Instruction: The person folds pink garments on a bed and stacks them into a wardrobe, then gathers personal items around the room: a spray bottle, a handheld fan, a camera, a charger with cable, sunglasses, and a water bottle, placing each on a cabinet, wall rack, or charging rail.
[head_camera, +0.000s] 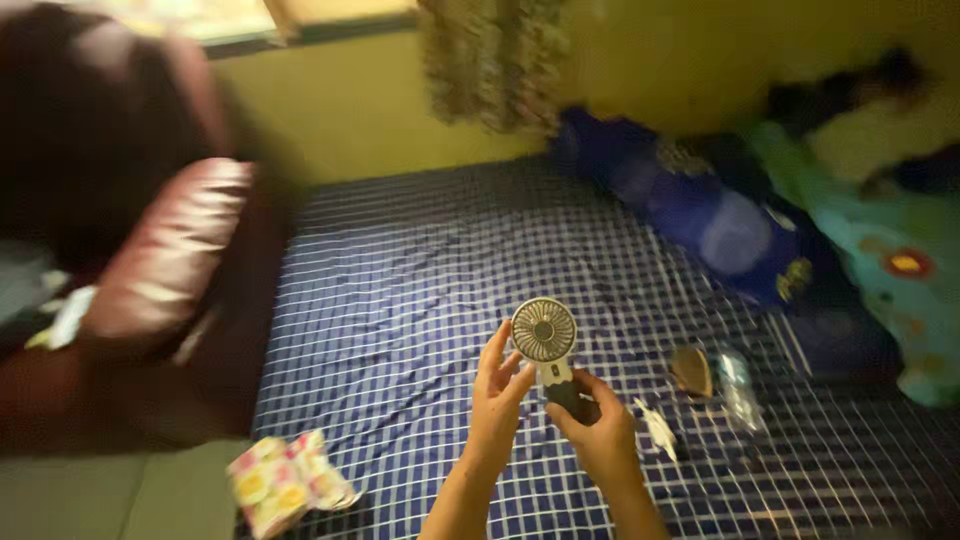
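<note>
Here, just below the centre of the frame, a small handheld fan (545, 340) is held upright over the blue checked bedsheet (400, 300). The right hand (600, 430) grips its handle; the left hand (500, 395) touches the round grille with loosely spread fingers. A clear plastic wrapper (735, 385) lies to the right, and a floral cloth (280, 480) at lower left.

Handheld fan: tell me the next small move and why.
Probably shift the left hand off the round grille of the handheld fan. Its fingertips touch the grille's edge, while the right hand already grips the handle alone, above the checked blue sheet.
</note>
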